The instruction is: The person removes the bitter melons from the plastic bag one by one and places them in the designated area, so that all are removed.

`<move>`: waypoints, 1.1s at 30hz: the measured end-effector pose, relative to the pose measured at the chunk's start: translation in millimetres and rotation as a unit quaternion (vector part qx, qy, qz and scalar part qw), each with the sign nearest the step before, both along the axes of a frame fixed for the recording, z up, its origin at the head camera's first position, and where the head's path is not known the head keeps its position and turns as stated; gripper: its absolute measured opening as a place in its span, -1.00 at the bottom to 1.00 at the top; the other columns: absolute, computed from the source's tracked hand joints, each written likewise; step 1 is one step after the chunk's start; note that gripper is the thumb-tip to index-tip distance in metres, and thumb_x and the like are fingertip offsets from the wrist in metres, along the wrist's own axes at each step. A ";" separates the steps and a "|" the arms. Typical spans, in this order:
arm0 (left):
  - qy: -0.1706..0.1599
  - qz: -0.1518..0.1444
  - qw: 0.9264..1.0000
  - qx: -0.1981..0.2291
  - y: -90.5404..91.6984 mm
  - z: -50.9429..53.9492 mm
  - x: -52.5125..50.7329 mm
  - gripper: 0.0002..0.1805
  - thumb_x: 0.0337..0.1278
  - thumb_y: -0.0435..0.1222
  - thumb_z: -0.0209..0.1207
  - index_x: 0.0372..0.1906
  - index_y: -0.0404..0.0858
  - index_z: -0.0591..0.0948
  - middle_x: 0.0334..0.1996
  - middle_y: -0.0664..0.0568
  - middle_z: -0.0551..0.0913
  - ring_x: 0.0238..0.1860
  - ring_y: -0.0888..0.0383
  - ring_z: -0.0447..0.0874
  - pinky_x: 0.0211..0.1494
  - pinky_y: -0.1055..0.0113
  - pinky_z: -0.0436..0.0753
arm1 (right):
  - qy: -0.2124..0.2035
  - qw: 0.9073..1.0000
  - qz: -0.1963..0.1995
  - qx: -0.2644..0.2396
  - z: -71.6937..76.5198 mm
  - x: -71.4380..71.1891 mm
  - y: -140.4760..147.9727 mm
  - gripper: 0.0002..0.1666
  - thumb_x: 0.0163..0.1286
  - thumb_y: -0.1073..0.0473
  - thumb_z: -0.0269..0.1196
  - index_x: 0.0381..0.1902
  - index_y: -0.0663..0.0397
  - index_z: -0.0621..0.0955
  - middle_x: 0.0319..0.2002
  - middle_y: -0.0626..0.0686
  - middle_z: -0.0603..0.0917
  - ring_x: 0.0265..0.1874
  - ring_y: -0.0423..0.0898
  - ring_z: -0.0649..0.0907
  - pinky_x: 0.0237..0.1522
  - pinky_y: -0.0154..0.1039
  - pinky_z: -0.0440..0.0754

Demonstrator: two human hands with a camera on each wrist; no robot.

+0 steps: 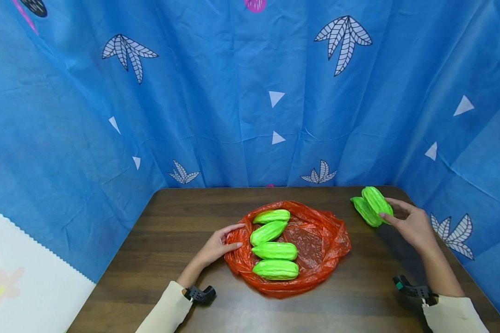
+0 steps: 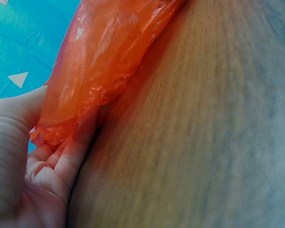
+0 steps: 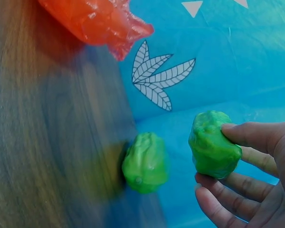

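Observation:
My right hand grips a bright green bitter melon between thumb and fingers, lifted off the table at the far right. Just left of it, a second bitter melon lies on the table; the right wrist view shows a gap between the two. A red plastic bag sits at mid-table with its mouth spread wide. Inside, along its left half, several bitter melons lie one below another. My left hand holds the bag's left rim, the red film between thumb and fingers.
The dark wooden table meets a blue patterned curtain at the back and sides. White patterned cloth hangs at the lower left. Each wrist wears a black strap camera.

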State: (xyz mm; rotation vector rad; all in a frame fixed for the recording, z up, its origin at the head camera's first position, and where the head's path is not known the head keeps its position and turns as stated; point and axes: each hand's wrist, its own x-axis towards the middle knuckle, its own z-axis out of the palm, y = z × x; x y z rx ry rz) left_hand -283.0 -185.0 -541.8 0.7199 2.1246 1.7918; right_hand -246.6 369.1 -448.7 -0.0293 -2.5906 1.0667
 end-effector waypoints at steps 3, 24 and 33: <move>0.000 0.002 1.000 -0.003 0.4 0.6 0.3 -0.38 0.36 -0.32 0.27 0.48 -0.09 0.42 0.29 -0.20 0.54 -0.03 0.01 0.75 -0.03 0.14 0.75 | -0.005 1.000 -0.001 -0.005 -2.8 -0.4 2.6 -0.32 0.44 0.00 0.33 0.36 0.30 0.50 0.17 0.48 0.56 -0.10 0.26 0.68 -0.47 -0.46 0.60; 0.015 0.013 1.000 -0.017 0.3 -0.1 -0.2 -0.39 0.35 -0.30 0.29 0.46 -0.06 0.45 0.36 -0.17 0.46 0.00 0.03 0.74 -0.02 0.17 0.75 | -0.021 0.999 -0.030 -0.037 -20.7 -4.3 26.9 -0.29 0.45 0.01 0.30 0.35 0.42 0.45 0.14 0.55 0.54 -0.41 -0.64 0.43 -0.48 -0.34 0.69; 0.020 0.006 1.000 -0.005 0.0 -0.6 0.3 -0.38 0.35 -0.33 0.28 0.47 -0.11 0.43 0.33 -0.21 0.49 -0.05 0.02 0.76 -0.05 0.15 0.76 | -0.035 0.998 -0.044 -0.037 -30.5 -6.7 34.4 -0.28 0.46 0.01 0.30 0.36 0.43 0.45 0.16 0.56 0.53 -0.44 -0.59 0.45 -0.49 -0.33 0.68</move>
